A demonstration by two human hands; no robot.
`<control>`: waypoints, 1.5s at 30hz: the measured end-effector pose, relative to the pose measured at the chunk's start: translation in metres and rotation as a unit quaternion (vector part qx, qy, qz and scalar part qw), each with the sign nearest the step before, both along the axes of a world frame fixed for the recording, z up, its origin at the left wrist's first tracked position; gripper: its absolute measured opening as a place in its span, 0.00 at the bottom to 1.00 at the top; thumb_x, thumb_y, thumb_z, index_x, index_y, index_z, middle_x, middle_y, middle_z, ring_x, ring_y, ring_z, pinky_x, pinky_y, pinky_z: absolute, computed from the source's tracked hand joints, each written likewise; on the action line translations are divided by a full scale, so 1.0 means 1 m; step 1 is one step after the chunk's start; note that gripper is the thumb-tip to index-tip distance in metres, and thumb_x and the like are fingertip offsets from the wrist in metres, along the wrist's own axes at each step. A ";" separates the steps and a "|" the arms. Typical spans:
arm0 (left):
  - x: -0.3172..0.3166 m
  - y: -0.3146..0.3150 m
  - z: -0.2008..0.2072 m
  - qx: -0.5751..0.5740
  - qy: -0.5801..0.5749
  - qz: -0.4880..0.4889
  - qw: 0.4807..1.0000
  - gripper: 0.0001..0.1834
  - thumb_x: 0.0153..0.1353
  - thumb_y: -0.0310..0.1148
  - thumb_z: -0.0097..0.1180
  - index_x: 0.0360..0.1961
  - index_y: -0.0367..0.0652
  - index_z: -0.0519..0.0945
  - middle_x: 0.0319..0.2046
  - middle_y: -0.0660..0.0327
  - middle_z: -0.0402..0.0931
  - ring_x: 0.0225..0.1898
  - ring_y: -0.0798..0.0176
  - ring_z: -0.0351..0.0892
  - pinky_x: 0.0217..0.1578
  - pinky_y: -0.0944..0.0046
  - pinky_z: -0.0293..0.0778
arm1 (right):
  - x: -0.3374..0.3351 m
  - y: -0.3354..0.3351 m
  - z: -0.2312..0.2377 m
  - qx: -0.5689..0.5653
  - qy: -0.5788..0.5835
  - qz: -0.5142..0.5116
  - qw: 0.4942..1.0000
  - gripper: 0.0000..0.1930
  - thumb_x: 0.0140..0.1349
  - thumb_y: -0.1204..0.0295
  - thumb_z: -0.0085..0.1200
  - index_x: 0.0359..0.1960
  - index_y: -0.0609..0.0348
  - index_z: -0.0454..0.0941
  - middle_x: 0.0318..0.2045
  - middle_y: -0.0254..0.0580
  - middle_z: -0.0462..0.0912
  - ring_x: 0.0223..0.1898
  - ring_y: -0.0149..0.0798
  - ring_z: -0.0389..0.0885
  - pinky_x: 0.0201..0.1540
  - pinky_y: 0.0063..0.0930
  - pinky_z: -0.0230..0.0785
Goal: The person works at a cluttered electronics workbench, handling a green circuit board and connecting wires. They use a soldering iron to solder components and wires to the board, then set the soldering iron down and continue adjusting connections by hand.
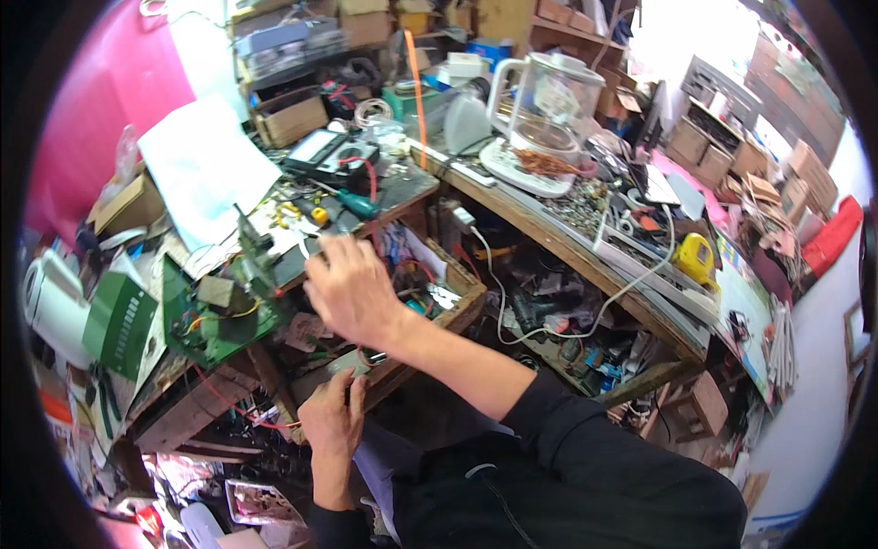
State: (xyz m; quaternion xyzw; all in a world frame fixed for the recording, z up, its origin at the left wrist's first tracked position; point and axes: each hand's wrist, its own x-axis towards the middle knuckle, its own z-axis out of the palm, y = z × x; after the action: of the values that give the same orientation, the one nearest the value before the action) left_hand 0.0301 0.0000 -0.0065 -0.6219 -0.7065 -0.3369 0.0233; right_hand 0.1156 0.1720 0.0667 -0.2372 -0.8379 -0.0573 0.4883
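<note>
My right hand (357,291) reaches over the front edge of the bench, its fingers loosely bent and apart, with nothing visible in them. Just beyond its fingertips lie small yellow-handled tools (285,216) and a green-handled screwdriver (357,203). Lower down, at the open drawer, my left hand (331,416) is closed, thumb against forefinger, on a small pale flat piece (348,363). A green circuit board (219,320) with upright parts and wires rests at the bench's left corner, left of both hands. A thin red wire (240,410) runs from the board toward my left hand.
The wooden drawer (462,291) stands pulled out, full of wires and parts. A black multimeter (331,157) lies at the back. A blender jug (555,105) stands on the right bench, near a yellow tape measure (695,259). A white cable (576,335) droops below that bench.
</note>
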 end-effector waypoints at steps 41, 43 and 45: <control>0.043 0.043 0.005 -0.109 0.080 -0.109 0.985 0.18 0.70 0.49 0.60 0.37 0.44 0.75 0.30 0.60 0.79 0.32 0.55 0.87 0.31 0.58 0.83 | 0.232 0.326 -0.271 -0.759 0.046 -0.158 0.630 0.11 0.64 0.71 0.61 0.47 0.53 0.79 0.38 0.43 0.84 0.34 0.48 0.84 0.29 0.44 0.77; 0.041 0.044 0.003 -0.112 0.081 -0.110 0.984 0.18 0.70 0.49 0.60 0.37 0.44 0.74 0.29 0.59 0.79 0.31 0.55 0.87 0.32 0.59 0.83 | 0.233 0.327 -0.276 -0.759 0.052 -0.161 0.628 0.11 0.64 0.71 0.61 0.48 0.52 0.78 0.38 0.43 0.84 0.34 0.48 0.84 0.29 0.45 0.78; 0.040 0.044 0.005 -0.120 0.079 -0.107 0.984 0.18 0.69 0.49 0.60 0.36 0.44 0.74 0.29 0.60 0.79 0.32 0.55 0.87 0.32 0.59 0.83 | 0.230 0.329 -0.278 -0.758 0.058 -0.161 0.629 0.12 0.64 0.71 0.60 0.48 0.52 0.78 0.39 0.44 0.84 0.35 0.48 0.84 0.30 0.45 0.78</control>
State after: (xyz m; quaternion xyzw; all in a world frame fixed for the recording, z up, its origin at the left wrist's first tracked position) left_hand 0.0703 0.0435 -0.0018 -0.7169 -0.6670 -0.2006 -0.0321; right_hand 0.3454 0.5014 -0.2112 -0.6579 -0.5041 0.5341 0.1666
